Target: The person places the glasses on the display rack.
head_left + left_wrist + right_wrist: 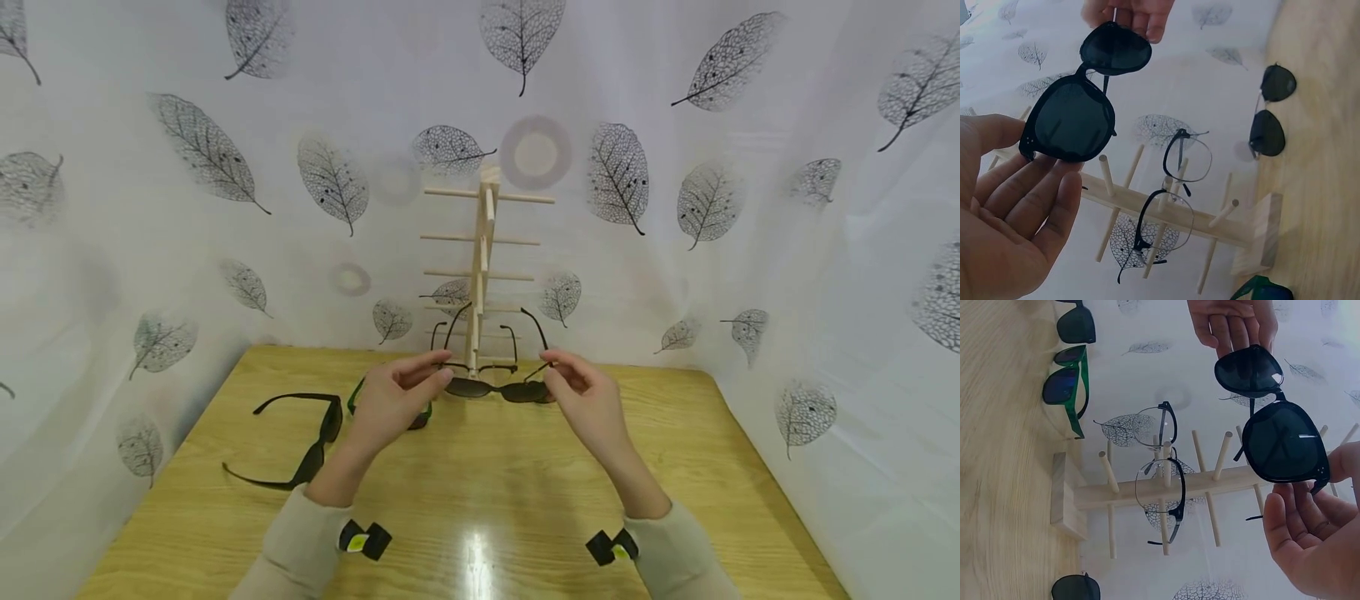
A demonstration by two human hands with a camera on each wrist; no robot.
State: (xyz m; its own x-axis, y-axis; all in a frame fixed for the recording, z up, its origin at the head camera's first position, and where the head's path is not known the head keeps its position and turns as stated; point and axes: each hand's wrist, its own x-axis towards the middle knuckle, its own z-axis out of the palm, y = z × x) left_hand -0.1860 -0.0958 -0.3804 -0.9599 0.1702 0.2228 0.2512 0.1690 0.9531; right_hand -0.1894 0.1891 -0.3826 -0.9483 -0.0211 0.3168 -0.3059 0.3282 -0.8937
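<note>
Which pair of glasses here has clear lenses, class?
The glasses with black upper rims on the pale wooden rack; the others, including the black-framed sunglasses in the left hand and right hand, have dark lenses.

White sheet (405,50) printed with dark leaves (522,33), yellowish wood-grain tabletop (697,442), bright reflection (477,567) on its surface

"What's hidden in the head view?"
"Part of the green glasses (422,420), behind the left hand (395,402)."
"And the stand (1266,232)?"
"In the left wrist view, that same hand covers part of it."
"Anything cut off?"
"That view's top edge crops the right hand (1147,15); the head view's lower edge crops both sleeves (302,537)."
</note>
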